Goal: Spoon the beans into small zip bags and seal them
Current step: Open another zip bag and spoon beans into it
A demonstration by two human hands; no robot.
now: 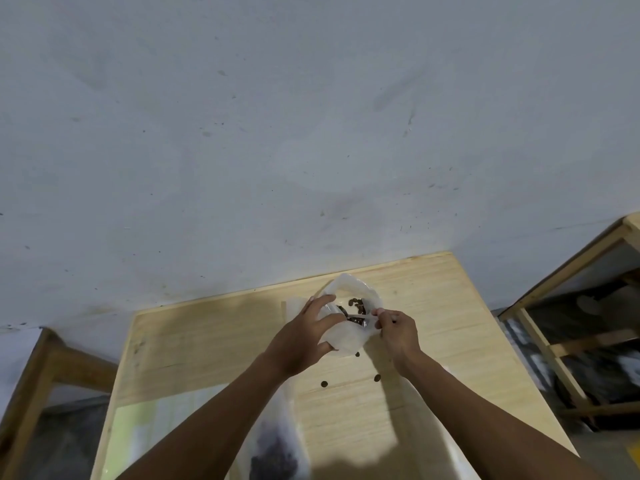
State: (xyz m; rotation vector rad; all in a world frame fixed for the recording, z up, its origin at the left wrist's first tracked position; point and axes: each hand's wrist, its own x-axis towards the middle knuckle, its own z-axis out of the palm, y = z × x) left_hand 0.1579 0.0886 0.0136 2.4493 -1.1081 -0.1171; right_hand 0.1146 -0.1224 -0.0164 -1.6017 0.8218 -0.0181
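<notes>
Between my two hands, over the far middle of the pale wooden worktop (433, 306), sits the work. Right hand (398, 329): grip closed in a pinch on the small metal spoon (356, 319), thumb and fingers curled round the handle end. Spoon's long axis runs roughly level, handle at the right hand, bowl pointing left into the bag mouth, dark beans apparently in the bowl. Left hand (306, 336): fingers and thumb curled round the left side of the small translucent white zip bag (346, 336), holding it upright with its mouth open and facing me. A few dark brown beans (356, 302) show inside against the far wall.

Judgement: mid-spoonful; bag only lightly filled, not yet sealed. The coming move turns on the bowl lying left of the right hand and already at the bag's mouth; a tip of the wrist should empty it.

Three stray beans (324, 384) lie on the worktop nearer me. Blurred clear bag of dark beans (273, 452) at the near edge, likely the supply.
</notes>
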